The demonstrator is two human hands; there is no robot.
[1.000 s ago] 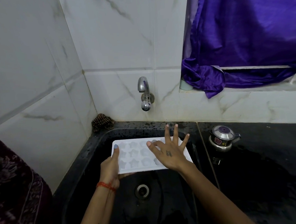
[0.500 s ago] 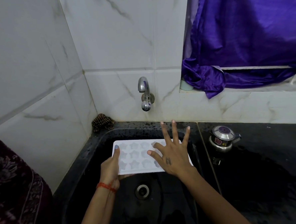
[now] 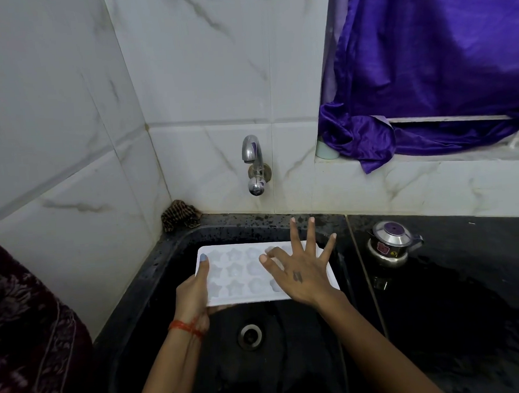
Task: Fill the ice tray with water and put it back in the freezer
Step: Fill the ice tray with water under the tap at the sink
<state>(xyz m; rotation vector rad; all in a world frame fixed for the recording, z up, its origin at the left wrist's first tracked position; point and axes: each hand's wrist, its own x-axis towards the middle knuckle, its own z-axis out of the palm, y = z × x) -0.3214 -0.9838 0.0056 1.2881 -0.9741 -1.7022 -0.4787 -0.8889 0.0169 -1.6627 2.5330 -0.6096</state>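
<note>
A white ice tray [image 3: 241, 273] with star-shaped cells is held level over the black sink [image 3: 171, 262], below the wall tap [image 3: 254, 166]. My left hand [image 3: 194, 291] grips the tray's left end, thumb on top. My right hand [image 3: 302, 269] hovers over the tray's right half with its fingers spread wide, holding nothing and hiding that end of the tray. No water runs from the tap.
A drain [image 3: 250, 336] lies in the sink's floor below the tray. A small steel kettle [image 3: 390, 244] stands on the wet black counter to the right. A scrubber [image 3: 180, 214] sits in the back left corner. Purple cloth [image 3: 427, 79] hangs over the ledge.
My right hand has lifted from the tray and slid a little right and toward the wall, fingers spreading. The tray and my left hand have barely moved.
</note>
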